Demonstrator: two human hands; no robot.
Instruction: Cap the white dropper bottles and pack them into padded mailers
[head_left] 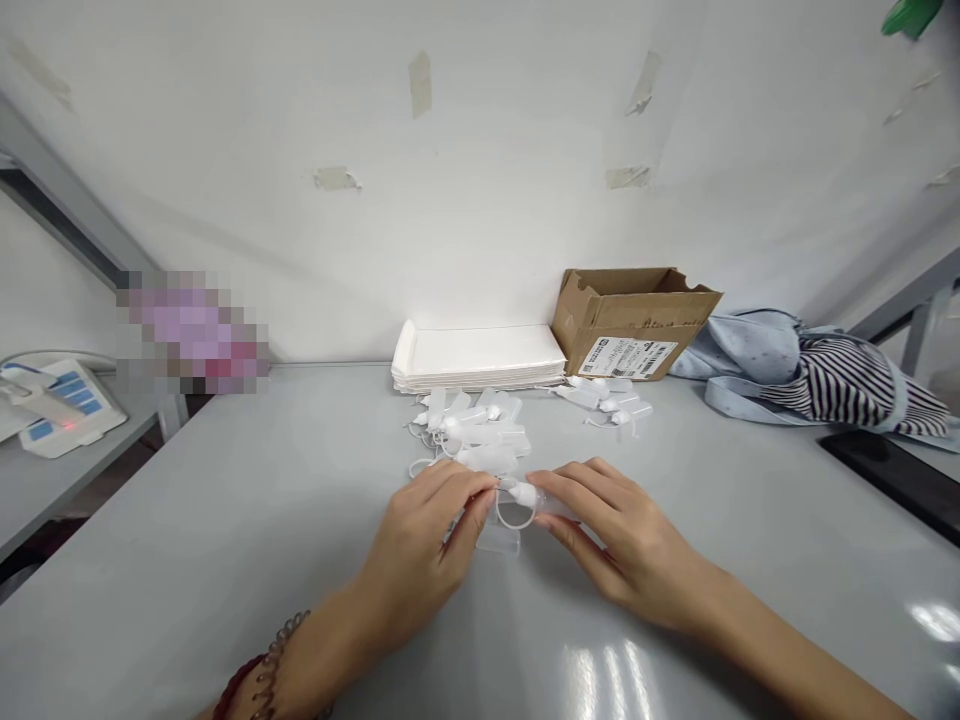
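Both my hands meet at the middle of the grey table [225, 520]. My left hand [424, 545] pinches one end of a small clear plastic bottle with a white cap and loop [519, 497]. My right hand [611, 530] grips the other end of that same bottle. A clear plastic piece [499, 540] lies just under my fingers. Right behind my hands sits a pile of several similar small clear bottles [480, 425]. A smaller group of bottles [611, 398] lies further right, in front of the box.
A stack of white flat sheets [480, 358] lies against the wall. An open cardboard box [630, 318] stands beside it. Bundled blue and striped cloth [810, 375] is at the right, a dark flat object [892, 475] near the right edge. A white-blue device [60, 405] sits on the left bench.
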